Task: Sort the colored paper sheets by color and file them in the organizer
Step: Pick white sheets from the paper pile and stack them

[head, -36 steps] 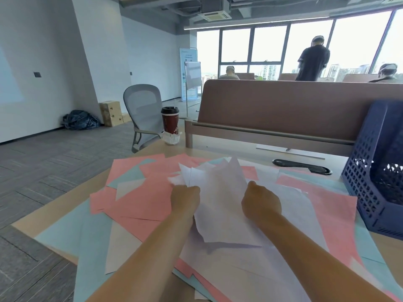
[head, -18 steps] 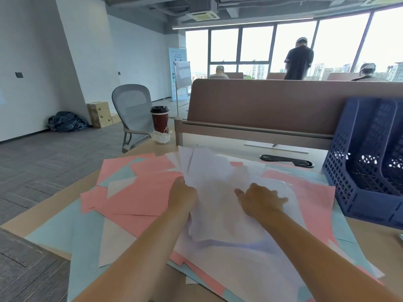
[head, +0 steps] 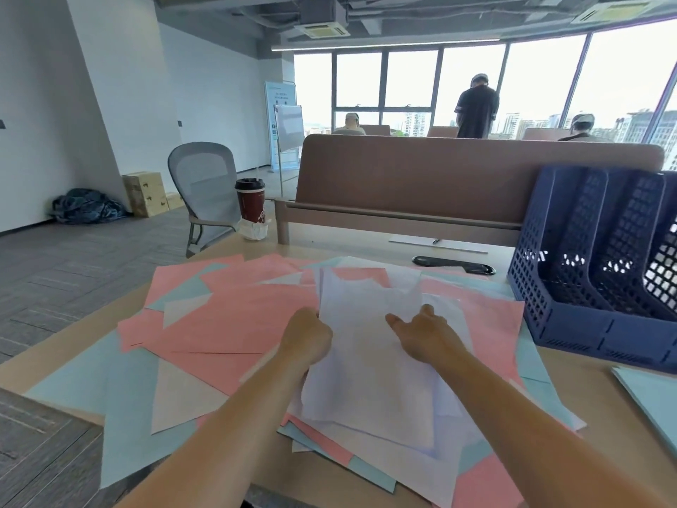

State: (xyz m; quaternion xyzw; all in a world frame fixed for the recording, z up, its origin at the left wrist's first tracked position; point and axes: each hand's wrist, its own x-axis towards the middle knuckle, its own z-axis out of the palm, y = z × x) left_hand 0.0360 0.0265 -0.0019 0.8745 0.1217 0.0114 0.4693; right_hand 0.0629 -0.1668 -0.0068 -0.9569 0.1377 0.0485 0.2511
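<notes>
A loose spread of pink sheets (head: 234, 324), light blue sheets (head: 121, 397) and pale sheets covers the desk. On top in the middle lies a stack of pale lavender-white sheets (head: 370, 368). My left hand (head: 307, 337) grips the left edge of that stack, fingers curled round it. My right hand (head: 426, 335) rests on the stack's right side with the thumb spread and the fingers reaching over the paper. The dark blue mesh organizer (head: 600, 324) stands at the right, its slots facing me and showing no paper.
A red coffee cup (head: 252, 205) stands at the desk's far left corner by a grey chair (head: 205, 185). A brown divider panel (head: 439, 177) runs along the back; a black oval grommet (head: 454, 267) lies before it. Another light blue sheet (head: 655, 401) lies at the right edge. People are beyond.
My right hand has opened from a curled grip to resting on the stack. The stack has been lowered flatter onto the pile. My view has turned right, showing more of the organizer.
</notes>
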